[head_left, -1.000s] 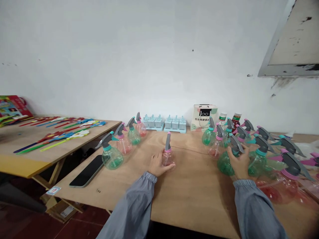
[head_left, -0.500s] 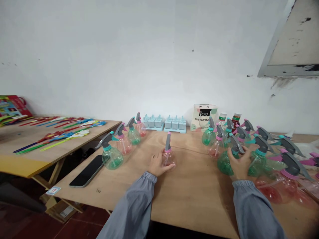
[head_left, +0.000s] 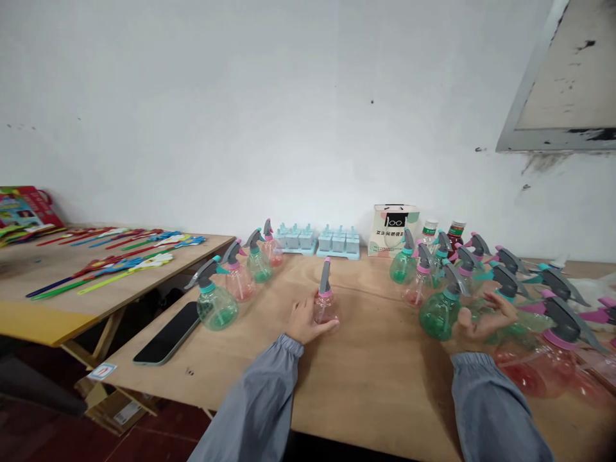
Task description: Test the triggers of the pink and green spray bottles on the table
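A clear pink spray bottle (head_left: pixel 326 308) with a grey trigger stands upright in the middle of the table. My left hand (head_left: pixel 305 323) is closed around its lower left side, thumb across the front. To the right, my right hand (head_left: pixel 481 323) is turned partly palm up with its fingers apart and holds nothing. Just left of it stands a green spray bottle (head_left: pixel 437 314) with a teal collar. Behind and beyond the hand is another green bottle with a teal collar (head_left: pixel 505 292), partly hidden by the fingers. A large pink spray bottle (head_left: pixel 553 359) stands nearest on its right.
Several pink and green spray bottles crowd the right side; a short row with a green bottle (head_left: pixel 217 309) stands left. A phone (head_left: pixel 167 333) lies near the left edge. Light-blue ice-pop moulds (head_left: pixel 338 242) and a paper bag (head_left: pixel 392 234) sit by the wall. Colourful hand-shaped sticks (head_left: pixel 129 263) cover another table.
My right hand has come away from the green spray bottle, shifting right and turning its palm upward. My left hand stays on the pink spray bottle.
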The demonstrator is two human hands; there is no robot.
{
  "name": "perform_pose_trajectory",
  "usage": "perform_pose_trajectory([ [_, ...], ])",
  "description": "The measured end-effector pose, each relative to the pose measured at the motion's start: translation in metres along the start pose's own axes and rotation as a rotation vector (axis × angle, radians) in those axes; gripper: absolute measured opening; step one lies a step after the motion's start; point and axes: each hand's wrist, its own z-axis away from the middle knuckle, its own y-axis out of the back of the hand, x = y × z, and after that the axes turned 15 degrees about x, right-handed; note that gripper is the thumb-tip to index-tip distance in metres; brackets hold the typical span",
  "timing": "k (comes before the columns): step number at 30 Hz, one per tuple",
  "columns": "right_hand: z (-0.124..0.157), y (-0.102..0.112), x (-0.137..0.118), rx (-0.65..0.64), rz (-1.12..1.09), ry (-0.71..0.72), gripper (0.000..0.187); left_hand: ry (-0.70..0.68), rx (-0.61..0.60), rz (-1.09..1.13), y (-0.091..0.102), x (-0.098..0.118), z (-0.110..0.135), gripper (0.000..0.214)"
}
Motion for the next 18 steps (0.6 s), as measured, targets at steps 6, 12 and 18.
perform_pose_trajectory([
  [6,0.038,-0.002,-0.072,-0.374,-0.319,0.061,0.041,-0.086,-0.077,0.104,-0.010,0.003,0.008,0.069],
  [12,0.078,-0.038,-0.132,-1.005,-0.437,-0.185,0.074,-0.217,-0.175,0.304,-0.018,0.001,0.011,0.070],
  [18,0.092,-0.063,-0.144,-1.050,-0.466,-0.437,0.086,-0.323,-0.192,0.243,-0.016,0.010,0.012,0.070],
])
